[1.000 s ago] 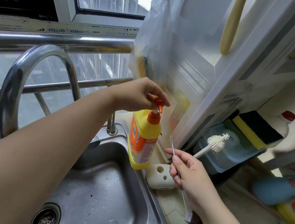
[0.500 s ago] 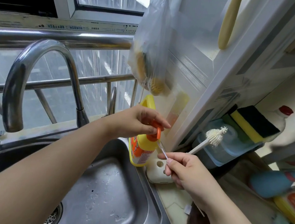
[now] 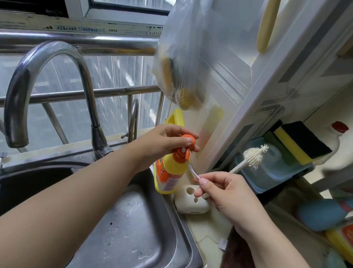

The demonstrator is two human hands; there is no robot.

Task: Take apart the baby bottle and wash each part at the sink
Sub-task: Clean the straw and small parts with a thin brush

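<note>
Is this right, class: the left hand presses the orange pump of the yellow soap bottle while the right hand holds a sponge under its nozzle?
Not quite. In the head view the right hand holds a thin straw brush, not a sponge, under the nozzle. The left hand does press the orange pump of the yellow soap bottle.

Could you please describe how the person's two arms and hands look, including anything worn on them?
Both forearms are bare, with no sleeve in view. The left hand and the right hand wear no gloves, and no ring, watch or bracelet shows on either. The nails that show are short and unpainted.
</note>
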